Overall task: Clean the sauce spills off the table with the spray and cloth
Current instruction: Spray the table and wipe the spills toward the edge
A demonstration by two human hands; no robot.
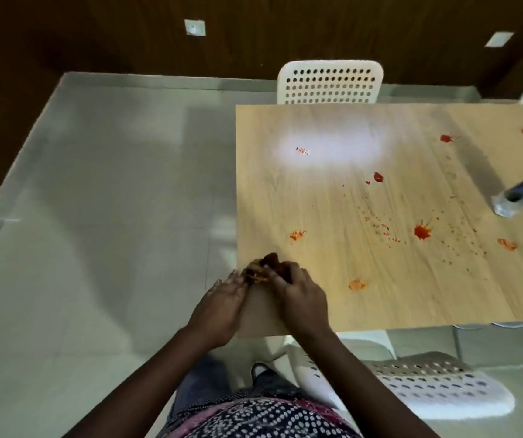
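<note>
Together, the left hand (222, 303) and right hand (298, 295) pinch a bunched dark cloth (266, 268) at the table (317, 200) corner, probably refolding it. Rightward of that grip sauce spills (421, 231) remain; farthest right stands the spray (520, 192).

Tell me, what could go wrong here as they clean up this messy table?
The cloth, bunched between both hands at the table corner, already looks stained, so it may smear the red sauce spills rather than lift them. The spray bottle lies on its side at the right edge and might roll or leak.
</note>
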